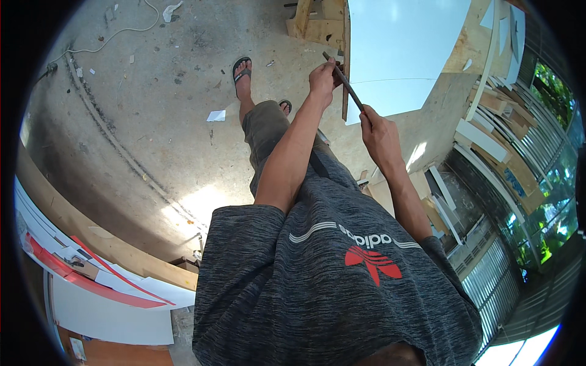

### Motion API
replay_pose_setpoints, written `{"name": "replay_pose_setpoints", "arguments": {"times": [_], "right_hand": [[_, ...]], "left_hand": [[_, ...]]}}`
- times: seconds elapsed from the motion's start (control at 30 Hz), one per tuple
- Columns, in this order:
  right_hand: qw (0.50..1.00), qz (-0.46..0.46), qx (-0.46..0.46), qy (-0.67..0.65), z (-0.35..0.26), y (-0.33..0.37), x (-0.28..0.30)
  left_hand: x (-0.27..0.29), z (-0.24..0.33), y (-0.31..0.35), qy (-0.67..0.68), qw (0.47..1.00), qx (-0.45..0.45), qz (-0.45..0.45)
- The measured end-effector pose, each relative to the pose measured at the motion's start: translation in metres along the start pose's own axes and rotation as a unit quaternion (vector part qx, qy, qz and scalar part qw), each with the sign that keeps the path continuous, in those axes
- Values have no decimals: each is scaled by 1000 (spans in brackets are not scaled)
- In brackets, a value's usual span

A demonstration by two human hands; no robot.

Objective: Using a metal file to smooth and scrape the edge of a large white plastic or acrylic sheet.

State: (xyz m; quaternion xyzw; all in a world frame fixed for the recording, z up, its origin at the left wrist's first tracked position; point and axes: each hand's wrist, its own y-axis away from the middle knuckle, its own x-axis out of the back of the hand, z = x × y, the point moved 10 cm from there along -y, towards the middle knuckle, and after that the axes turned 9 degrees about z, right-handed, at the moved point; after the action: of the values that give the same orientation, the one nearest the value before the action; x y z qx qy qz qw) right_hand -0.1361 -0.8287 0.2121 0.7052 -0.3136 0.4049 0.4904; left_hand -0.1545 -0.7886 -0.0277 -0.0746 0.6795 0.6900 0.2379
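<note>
A long, thin, dark bar that looks like a file lies slantwise across the left edge of a white-faced board. My left hand is closed round its far end, thumb along the top. At the near end, my right hand grips it with fingers wrapped, just off the board's near corner. The board has a brown edge, and a thin line runs across its white face. The underside of the bar, where it meets the edge, is hidden.
A wooden support stands at the board's far left. Wood offcuts are piled along the right. On the concrete floor lie a white scrap and a pale cable. A wooden bench edge with red strips beside it curves along the left.
</note>
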Motion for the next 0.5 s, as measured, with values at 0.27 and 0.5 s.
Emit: {"name": "replay_pose_setpoints", "arguments": {"times": [0.27, 0.5], "right_hand": [[1000, 6, 4, 8, 13, 10, -15], [999, 37, 11, -19, 10, 16, -5]], "left_hand": [[5, -10, 9, 13, 1000, -8, 14], [8, -14, 7, -20, 1000, 15, 1]]}}
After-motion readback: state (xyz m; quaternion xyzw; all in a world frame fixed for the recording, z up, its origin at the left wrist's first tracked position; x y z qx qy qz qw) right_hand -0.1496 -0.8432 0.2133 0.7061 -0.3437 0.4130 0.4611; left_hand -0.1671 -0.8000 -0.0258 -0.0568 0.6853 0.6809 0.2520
